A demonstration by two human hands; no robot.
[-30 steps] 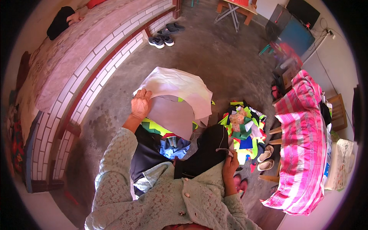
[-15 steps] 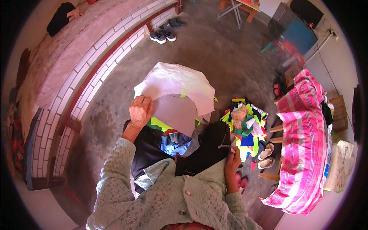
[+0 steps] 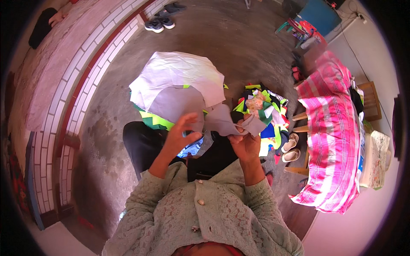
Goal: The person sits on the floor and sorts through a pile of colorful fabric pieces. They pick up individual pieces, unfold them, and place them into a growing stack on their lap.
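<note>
A large whitish cloth (image 3: 171,70) with a curved inner edge lies spread over a grey cloth piece (image 3: 177,102) in front of my knees. Green and yellow-green cloth edges (image 3: 156,120) stick out beneath them. My right hand (image 3: 247,145) is closed, its fingertips pinching a folded grey cloth strip (image 3: 222,120) above my right knee. Whether it also holds a small tool cannot be made out. To its left, my left hand (image 3: 180,136) hovers near the grey cloth, thumb and fingers apart, holding nothing. Part of a blue cloth (image 3: 192,147) shows behind that hand.
A pile of colourful cloth scraps (image 3: 267,115) lies on the floor right of my knee, beside beige shoes (image 3: 291,148). A pink checked cloth (image 3: 326,141) covers wooden-legged furniture at the right. Dark sneakers (image 3: 160,24) stand by the white-brick ledge (image 3: 79,96).
My left hand has let go of the whitish cloth's edge and come toward my right hand. My right hand has risen from my lap to the grey strip. The view has shifted.
</note>
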